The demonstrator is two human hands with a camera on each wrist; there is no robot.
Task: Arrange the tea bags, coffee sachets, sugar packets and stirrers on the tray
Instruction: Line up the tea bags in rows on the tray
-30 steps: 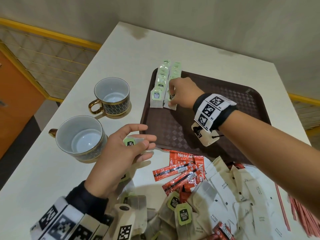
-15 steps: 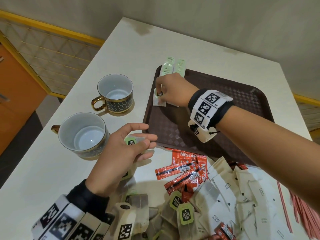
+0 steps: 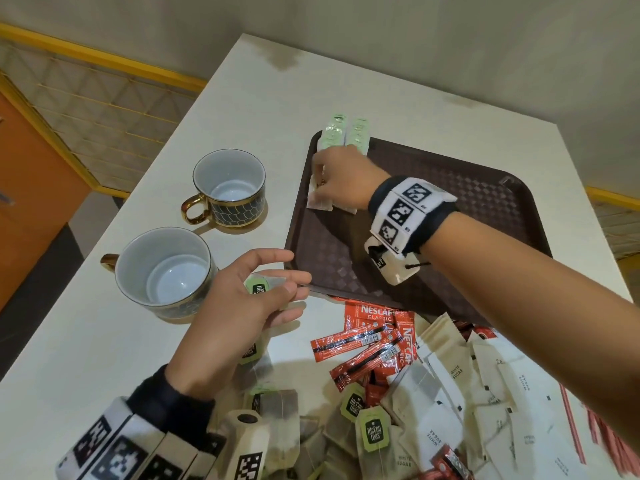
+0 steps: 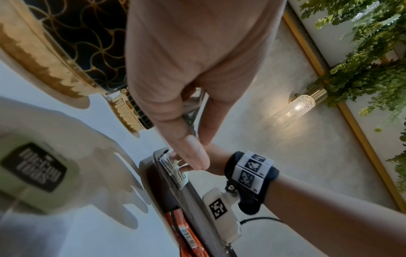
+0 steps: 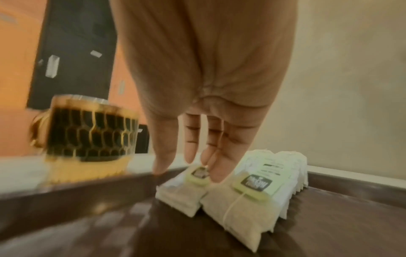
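A brown tray [image 3: 485, 188] lies on the white table. Two rows of tea bags [image 3: 343, 133] stand in its far left corner. My right hand [image 3: 320, 188] reaches over them, and in the right wrist view its straight fingers [image 5: 216, 165] touch the green tag of the left row's front tea bag [image 5: 182, 193]; the thumb hangs beside the tray rim. My left hand [image 3: 284, 278] hovers at the tray's near left corner and pinches a tea bag [image 3: 258, 289] between thumb and fingers. The same held tea bag [image 4: 192, 107] shows between them in the left wrist view.
Two gold-trimmed cups [image 3: 228, 188] [image 3: 162, 268] stand left of the tray. In front of the tray lies a loose pile: red coffee sachets [image 3: 374, 344], white sugar packets [image 3: 485, 393], tea bags [image 3: 367, 427]. Red stirrers [image 3: 606, 445] lie at the right edge.
My right hand has shifted left from the right row's front tea bag to the left row's front one. The left hand keeps its tea bag almost still.
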